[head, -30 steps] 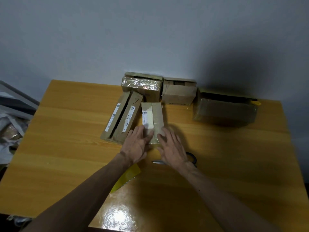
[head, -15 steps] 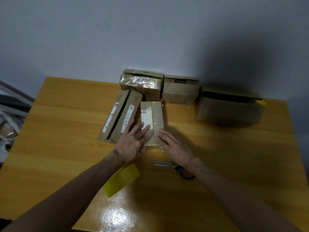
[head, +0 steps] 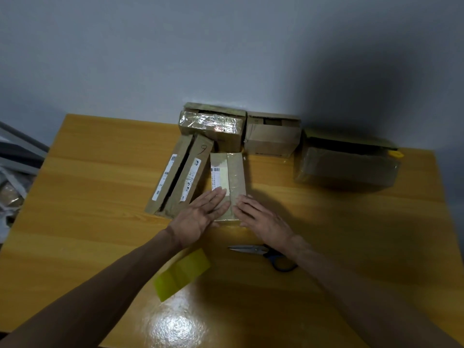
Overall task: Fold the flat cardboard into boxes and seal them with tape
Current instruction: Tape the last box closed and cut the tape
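Observation:
A small taped cardboard box (head: 232, 172) with a white label lies in the middle of the wooden table (head: 88, 197). My left hand (head: 203, 214) presses flat on its near left part, fingers straight. My right hand (head: 261, 218) lies flat against its near right corner, fingers straight too. A roll of yellow tape (head: 182, 273) sits on the table under my left forearm. Scissors with a blue handle (head: 263, 252) lie beneath my right wrist, the handle partly hidden.
Two long narrow boxes (head: 179, 177) lie left of the small box. Against the wall stand a tape-wrapped box (head: 212, 124), an open-topped box (head: 272, 136) and a larger wrapped box (head: 347, 164). Clutter (head: 11, 187) sits off the table's left edge.
Both hands have slid a little along the small box's near end and stay flat on it. The view has shifted, so the scissors and tape roll show more fully.

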